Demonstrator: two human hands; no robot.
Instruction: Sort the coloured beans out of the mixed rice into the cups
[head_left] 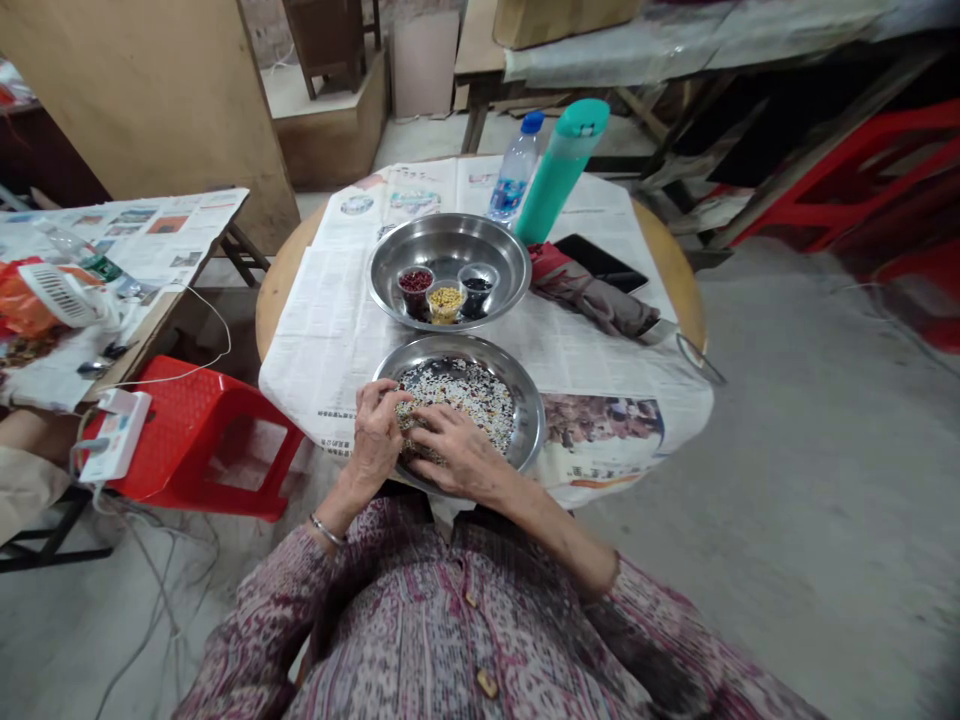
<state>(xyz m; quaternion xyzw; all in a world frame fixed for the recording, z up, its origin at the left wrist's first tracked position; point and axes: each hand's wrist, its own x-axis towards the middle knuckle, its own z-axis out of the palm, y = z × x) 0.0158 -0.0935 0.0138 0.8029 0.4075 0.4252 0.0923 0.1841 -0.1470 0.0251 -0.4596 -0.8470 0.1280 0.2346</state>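
Observation:
Close to me is a shallow steel basin with white grains spread in it, mixed with dark and yellow beans. My left hand is over its left rim, fingers bent together; whatever is between the tips is too small to make out. Beside it, my right hand lies low over the grains with its fingers apart, touching them. Behind stands a second steel basin with three clear cups in it: one of dark red beans, one of yellow beans, one of black beans.
Newspaper covers the round table. At its back stand a water bottle and a green bottle; a folded umbrella and a dark tablet lie right. A red stool with a power strip stands left.

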